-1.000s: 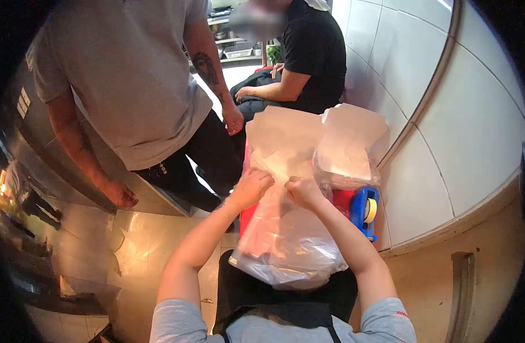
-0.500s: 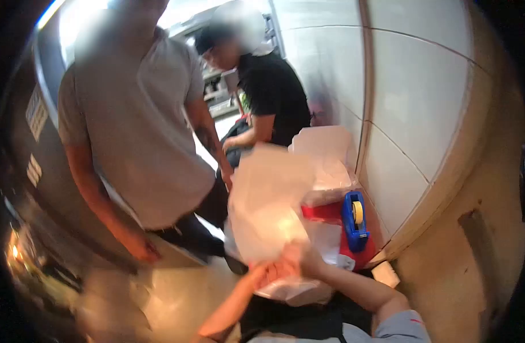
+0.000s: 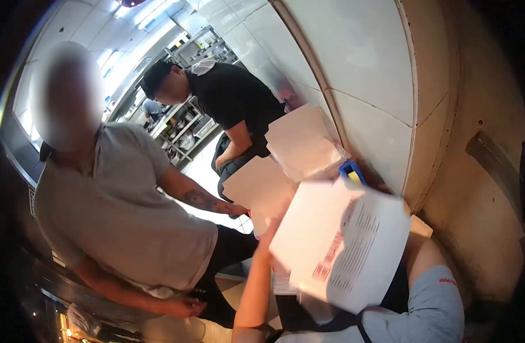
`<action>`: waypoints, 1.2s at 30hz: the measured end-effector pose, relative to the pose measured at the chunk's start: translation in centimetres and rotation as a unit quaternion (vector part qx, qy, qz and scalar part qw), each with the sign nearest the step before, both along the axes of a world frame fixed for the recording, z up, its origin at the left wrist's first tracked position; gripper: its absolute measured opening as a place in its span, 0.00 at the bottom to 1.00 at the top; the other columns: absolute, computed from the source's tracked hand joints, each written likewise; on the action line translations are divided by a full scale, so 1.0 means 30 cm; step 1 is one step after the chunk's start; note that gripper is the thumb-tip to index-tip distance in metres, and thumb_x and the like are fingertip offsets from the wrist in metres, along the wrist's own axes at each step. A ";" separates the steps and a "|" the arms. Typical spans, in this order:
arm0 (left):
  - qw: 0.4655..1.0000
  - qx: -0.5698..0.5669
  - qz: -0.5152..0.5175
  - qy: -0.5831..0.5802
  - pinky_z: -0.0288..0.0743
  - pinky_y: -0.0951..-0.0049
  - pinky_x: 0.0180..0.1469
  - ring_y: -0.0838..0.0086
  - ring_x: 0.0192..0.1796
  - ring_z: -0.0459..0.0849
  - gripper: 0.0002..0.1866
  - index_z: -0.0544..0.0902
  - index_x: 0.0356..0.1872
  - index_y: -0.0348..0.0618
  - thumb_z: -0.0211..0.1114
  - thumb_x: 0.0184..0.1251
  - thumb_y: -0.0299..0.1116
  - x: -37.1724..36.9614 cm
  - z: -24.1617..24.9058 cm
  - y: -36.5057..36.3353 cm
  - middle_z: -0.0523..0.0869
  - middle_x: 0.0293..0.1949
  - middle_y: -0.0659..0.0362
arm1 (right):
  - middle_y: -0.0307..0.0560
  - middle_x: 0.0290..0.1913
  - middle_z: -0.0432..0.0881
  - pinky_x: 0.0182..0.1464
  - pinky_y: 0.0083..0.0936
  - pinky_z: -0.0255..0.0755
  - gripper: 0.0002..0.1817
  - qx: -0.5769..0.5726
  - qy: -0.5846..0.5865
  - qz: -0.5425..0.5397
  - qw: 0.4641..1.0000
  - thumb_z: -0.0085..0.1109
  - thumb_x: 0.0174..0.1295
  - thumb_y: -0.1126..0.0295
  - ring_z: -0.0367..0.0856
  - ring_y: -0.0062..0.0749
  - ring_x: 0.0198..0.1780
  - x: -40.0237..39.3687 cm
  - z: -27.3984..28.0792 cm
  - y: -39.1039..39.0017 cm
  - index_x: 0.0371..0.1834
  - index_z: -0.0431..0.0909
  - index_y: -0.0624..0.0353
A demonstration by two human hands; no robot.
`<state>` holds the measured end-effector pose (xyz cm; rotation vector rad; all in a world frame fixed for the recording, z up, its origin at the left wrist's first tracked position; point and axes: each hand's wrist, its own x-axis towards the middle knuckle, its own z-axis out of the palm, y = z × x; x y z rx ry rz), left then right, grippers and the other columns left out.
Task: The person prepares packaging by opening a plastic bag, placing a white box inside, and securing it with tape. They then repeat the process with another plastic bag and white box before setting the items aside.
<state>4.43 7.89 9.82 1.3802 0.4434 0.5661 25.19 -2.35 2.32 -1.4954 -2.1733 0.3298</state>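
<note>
the white printed sheet (image 3: 345, 246) is up front in the middle, tilted, with flat sides and a smooth, stiff look. the left hand (image 3: 266, 235) is at its nine o'clock edge; the right hand is hidden behind it. i cannot tell how either grips. pale sheets (image 3: 261, 186) sit near ten o'clock, a blue tape holder (image 3: 350, 169) peeks out at twelve. hard, shiny wall tiles (image 3: 374, 86) stand close at one.
</note>
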 end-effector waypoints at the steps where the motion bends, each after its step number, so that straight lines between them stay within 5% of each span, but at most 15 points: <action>1: 0.998 0.045 -0.020 -0.037 0.44 0.52 0.71 0.57 0.72 0.55 0.40 0.54 0.70 0.43 0.37 0.67 0.63 0.021 0.097 0.004 0.57 0.70 0.50 | 0.46 0.43 0.76 0.40 0.39 0.72 0.10 0.017 -0.005 -0.032 0.999 0.50 0.56 0.67 0.75 0.40 0.44 0.036 0.016 0.059 0.40 0.76 0.54; 2: 0.993 0.087 -0.040 -0.075 0.34 0.55 0.73 0.58 0.73 0.51 0.41 0.50 0.72 0.44 0.34 0.68 0.64 0.033 0.177 -0.004 0.55 0.71 0.48 | 0.46 0.43 0.76 0.40 0.40 0.72 0.10 0.049 -0.013 -0.068 0.996 0.49 0.57 0.67 0.75 0.40 0.45 0.072 0.027 0.129 0.40 0.76 0.54; 5: 0.954 0.040 -0.146 -0.258 0.46 0.59 0.71 0.51 0.70 0.57 0.38 0.55 0.70 0.44 0.33 0.69 0.61 0.027 0.217 0.025 0.61 0.68 0.44 | 0.46 0.46 0.76 0.41 0.41 0.73 0.11 0.169 -0.037 -0.186 0.967 0.47 0.59 0.68 0.76 0.40 0.48 0.175 0.009 0.390 0.42 0.76 0.54; 8: 0.986 0.113 -0.066 -0.104 0.49 0.58 0.70 0.50 0.69 0.61 0.33 0.61 0.67 0.43 0.37 0.71 0.57 0.020 0.095 0.088 0.64 0.66 0.43 | 0.47 0.49 0.76 0.43 0.41 0.73 0.12 0.222 -0.090 -0.272 0.932 0.45 0.60 0.69 0.76 0.41 0.50 0.269 -0.073 0.610 0.44 0.76 0.54; 9: 0.987 0.146 -0.012 -0.070 0.51 0.60 0.70 0.52 0.67 0.64 0.27 0.66 0.64 0.40 0.47 0.71 0.46 0.027 0.040 0.094 0.69 0.63 0.46 | 0.47 0.50 0.77 0.43 0.42 0.73 0.12 0.173 -0.113 -0.271 0.940 0.45 0.61 0.69 0.76 0.41 0.51 0.287 -0.092 0.657 0.44 0.76 0.54; 10: 0.972 0.232 0.031 0.019 0.51 0.57 0.69 0.52 0.68 0.63 0.26 0.66 0.64 0.41 0.51 0.69 0.43 0.017 -0.012 0.120 0.69 0.64 0.47 | 0.47 0.55 0.75 0.45 0.39 0.74 0.11 -0.038 -0.137 -0.221 0.965 0.47 0.58 0.71 0.75 0.42 0.54 0.302 -0.074 0.670 0.42 0.76 0.54; 12: 0.893 0.388 0.109 0.199 0.51 0.50 0.68 0.53 0.68 0.62 0.26 0.67 0.63 0.43 0.58 0.64 0.37 -0.020 -0.134 0.181 0.68 0.64 0.50 | 0.48 0.55 0.76 0.47 0.38 0.73 0.12 -0.151 -0.084 -0.172 0.970 0.51 0.54 0.71 0.75 0.40 0.55 0.310 -0.109 0.692 0.42 0.76 0.53; 15: 0.757 0.431 0.157 0.464 0.45 0.33 0.64 0.52 0.68 0.60 0.28 0.68 0.62 0.49 0.63 0.60 0.37 -0.105 -0.332 0.222 0.66 0.64 0.55 | 0.49 0.51 0.78 0.48 0.39 0.73 0.14 -0.166 -0.090 -0.130 0.973 0.55 0.50 0.69 0.77 0.41 0.53 0.326 -0.095 0.685 0.42 0.77 0.52; 18: 0.754 0.426 0.131 0.482 0.42 0.25 0.59 0.52 0.69 0.56 0.29 0.68 0.62 0.53 0.64 0.57 0.38 -0.155 -0.467 0.246 0.63 0.66 0.56 | 0.49 0.51 0.78 0.51 0.37 0.72 0.18 -0.015 0.045 -0.071 0.996 0.58 0.48 0.66 0.77 0.41 0.53 0.345 -0.136 0.711 0.46 0.78 0.50; 21: 0.754 0.464 0.155 0.439 0.46 0.34 0.61 0.52 0.68 0.57 0.32 0.66 0.63 0.53 0.65 0.55 0.37 -0.156 -0.541 0.255 0.63 0.65 0.53 | 0.46 0.54 0.76 0.54 0.38 0.72 0.22 -0.144 -0.056 -0.104 0.982 0.60 0.47 0.64 0.75 0.40 0.56 0.297 -0.149 0.689 0.50 0.78 0.48; 24: 0.738 0.486 0.192 0.426 0.49 0.41 0.62 0.52 0.68 0.56 0.37 0.62 0.66 0.54 0.66 0.52 0.36 -0.150 -0.562 0.254 0.62 0.65 0.50 | 0.43 0.56 0.75 0.54 0.40 0.72 0.22 -0.086 -0.106 -0.167 0.976 0.62 0.46 0.63 0.74 0.41 0.56 0.250 -0.167 0.626 0.49 0.78 0.47; 28: 0.752 0.474 0.184 0.419 0.56 0.47 0.60 0.49 0.65 0.63 0.46 0.54 0.70 0.49 0.70 0.48 0.34 -0.140 -0.427 0.185 0.60 0.66 0.46 | 0.45 0.59 0.70 0.61 0.50 0.60 0.28 -0.084 -0.060 -0.174 0.979 0.63 0.45 0.66 0.66 0.46 0.62 0.239 -0.145 0.553 0.54 0.73 0.51; 30: 0.773 0.471 0.135 0.403 0.59 0.58 0.65 0.46 0.64 0.64 0.39 0.61 0.65 0.38 0.69 0.51 0.30 -0.157 -0.294 0.124 0.64 0.63 0.40 | 0.50 0.60 0.67 0.63 0.51 0.53 0.30 0.067 0.004 -0.205 0.976 0.63 0.45 0.67 0.61 0.47 0.64 0.207 -0.170 0.447 0.57 0.69 0.53; 34: 0.783 0.471 0.147 0.379 0.58 0.57 0.66 0.45 0.65 0.62 0.37 0.61 0.64 0.35 0.67 0.53 0.31 -0.240 -0.198 0.041 0.63 0.62 0.39 | 0.52 0.62 0.64 0.61 0.47 0.57 0.29 0.149 0.123 -0.180 0.965 0.63 0.47 0.69 0.62 0.48 0.64 0.103 -0.080 0.134 0.57 0.68 0.52; 36: 0.783 0.439 0.182 0.402 0.60 0.60 0.65 0.50 0.64 0.66 0.34 0.62 0.63 0.33 0.66 0.56 0.33 -0.246 -0.144 -0.035 0.67 0.60 0.39 | 0.51 0.56 0.72 0.55 0.41 0.66 0.25 0.064 0.197 -0.010 0.978 0.60 0.51 0.69 0.72 0.46 0.57 0.049 -0.011 -0.036 0.56 0.71 0.54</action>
